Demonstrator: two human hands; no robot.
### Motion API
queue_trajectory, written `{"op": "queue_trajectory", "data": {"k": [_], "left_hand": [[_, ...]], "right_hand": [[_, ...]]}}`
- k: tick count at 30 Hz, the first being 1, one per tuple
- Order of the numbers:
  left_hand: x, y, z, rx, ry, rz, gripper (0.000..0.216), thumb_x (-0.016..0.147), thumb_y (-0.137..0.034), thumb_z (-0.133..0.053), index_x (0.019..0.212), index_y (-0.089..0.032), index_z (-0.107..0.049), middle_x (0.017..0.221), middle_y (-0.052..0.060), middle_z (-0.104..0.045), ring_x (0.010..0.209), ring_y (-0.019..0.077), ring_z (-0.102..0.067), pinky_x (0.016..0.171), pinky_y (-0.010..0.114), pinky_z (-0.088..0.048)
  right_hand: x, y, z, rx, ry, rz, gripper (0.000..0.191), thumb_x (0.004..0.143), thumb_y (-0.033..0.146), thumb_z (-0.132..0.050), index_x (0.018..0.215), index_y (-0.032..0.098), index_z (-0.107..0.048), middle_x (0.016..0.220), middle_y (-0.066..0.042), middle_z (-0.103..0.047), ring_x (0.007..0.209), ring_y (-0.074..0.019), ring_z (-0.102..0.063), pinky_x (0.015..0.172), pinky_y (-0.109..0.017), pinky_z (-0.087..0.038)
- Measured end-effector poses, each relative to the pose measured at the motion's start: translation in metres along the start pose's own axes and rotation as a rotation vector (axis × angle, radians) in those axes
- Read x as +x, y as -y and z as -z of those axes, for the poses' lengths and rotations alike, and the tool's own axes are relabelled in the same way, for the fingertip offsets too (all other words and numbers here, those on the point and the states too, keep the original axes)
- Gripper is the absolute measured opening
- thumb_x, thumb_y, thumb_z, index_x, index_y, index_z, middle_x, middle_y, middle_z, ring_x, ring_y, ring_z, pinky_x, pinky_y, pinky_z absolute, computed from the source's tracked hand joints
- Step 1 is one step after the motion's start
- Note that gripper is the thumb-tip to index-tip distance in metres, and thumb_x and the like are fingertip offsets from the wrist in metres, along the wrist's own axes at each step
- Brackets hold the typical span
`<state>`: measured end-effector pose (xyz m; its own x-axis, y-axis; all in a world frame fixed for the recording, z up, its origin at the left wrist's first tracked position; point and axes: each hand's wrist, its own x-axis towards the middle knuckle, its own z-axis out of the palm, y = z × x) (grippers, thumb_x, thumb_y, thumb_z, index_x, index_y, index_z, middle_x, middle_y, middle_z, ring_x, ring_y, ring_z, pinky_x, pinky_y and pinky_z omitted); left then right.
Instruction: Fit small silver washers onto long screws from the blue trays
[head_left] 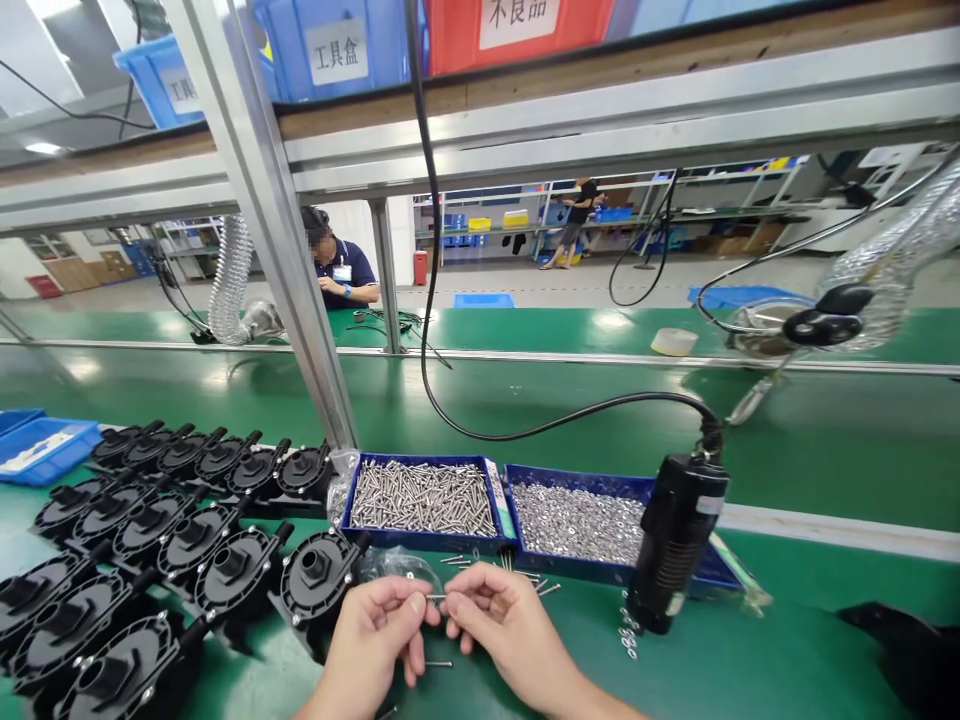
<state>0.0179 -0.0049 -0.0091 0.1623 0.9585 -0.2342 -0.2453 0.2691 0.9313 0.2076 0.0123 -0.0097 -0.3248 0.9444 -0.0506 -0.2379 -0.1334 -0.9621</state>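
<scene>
My left hand (pixel 382 625) and my right hand (pixel 499 625) meet low in the middle of the view, fingertips pinched. A thin metal screw (pixel 436 597) bridges the two pinches; the fingers cover both its ends. Whether a washer sits on it, I cannot tell. Below my left fingers another screw (pixel 439 664) sticks out; I cannot tell if those fingers hold it. Loose screws (pixel 551 589) lie just beyond my right hand. Behind the hands stand a blue tray of screws (pixel 424 498) and a blue tray of washers (pixel 577 522).
Rows of black round housings (pixel 232 570) fill the left side. A black electric screwdriver (pixel 679 540) hangs by its cable at the right, with loose washers (pixel 628 630) beside it. A metal post (pixel 277 230) rises at left. Across the bench sits a person (pixel 349 270).
</scene>
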Motion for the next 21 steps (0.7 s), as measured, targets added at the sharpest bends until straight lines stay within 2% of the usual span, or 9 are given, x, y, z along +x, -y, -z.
{"op": "queue_trajectory", "data": {"k": [3, 7, 14, 21], "left_hand": [[0.0004, 0.0030, 0.0008, -0.022, 0.022, -0.012, 0.048, 0.080, -0.054, -0.085, 0.100, -0.010, -0.076, 0.082, 0.009, -0.074, 0.044, 0.0078, -0.058, 0.039, 0.017, -0.041], [0.0006, 0.0014, -0.0005, -0.039, 0.065, -0.019, 0.046, 0.082, -0.053, -0.084, 0.098, -0.011, -0.076, 0.084, 0.009, -0.074, 0.043, 0.0072, -0.057, 0.039, 0.016, -0.040], [-0.0006, 0.0000, -0.0009, -0.064, 0.040, -0.012, 0.046, 0.080, -0.052, -0.086, 0.099, -0.011, -0.078, 0.083, 0.010, -0.074, 0.043, 0.0074, -0.056, 0.039, 0.017, -0.040], [0.0000, 0.0025, -0.0018, -0.104, 0.087, 0.014, 0.046, 0.077, -0.051, -0.088, 0.096, -0.011, -0.077, 0.076, 0.006, -0.072, 0.041, 0.0072, -0.056, 0.036, 0.016, -0.040]], "right_hand": [[0.0000, -0.0013, 0.0002, -0.012, 0.041, -0.016, 0.050, 0.082, 0.060, -0.087, 0.089, 0.013, -0.071, 0.080, -0.009, -0.076, 0.067, -0.0158, -0.066, 0.058, -0.023, -0.053], [0.0009, 0.0002, 0.0027, -0.005, 0.023, -0.011, 0.051, 0.083, 0.062, -0.085, 0.089, 0.014, -0.068, 0.076, -0.006, -0.073, 0.064, -0.0146, -0.064, 0.058, -0.023, -0.052], [0.0002, 0.0027, 0.0018, -0.045, 0.055, -0.009, 0.051, 0.085, 0.063, -0.083, 0.088, 0.014, -0.067, 0.075, -0.005, -0.071, 0.064, -0.0143, -0.063, 0.060, -0.024, -0.051], [0.0015, 0.0007, 0.0014, -0.006, 0.086, -0.022, 0.053, 0.081, 0.064, -0.087, 0.087, 0.014, -0.069, 0.073, -0.005, -0.072, 0.063, -0.0138, -0.063, 0.060, -0.023, -0.051]]}}
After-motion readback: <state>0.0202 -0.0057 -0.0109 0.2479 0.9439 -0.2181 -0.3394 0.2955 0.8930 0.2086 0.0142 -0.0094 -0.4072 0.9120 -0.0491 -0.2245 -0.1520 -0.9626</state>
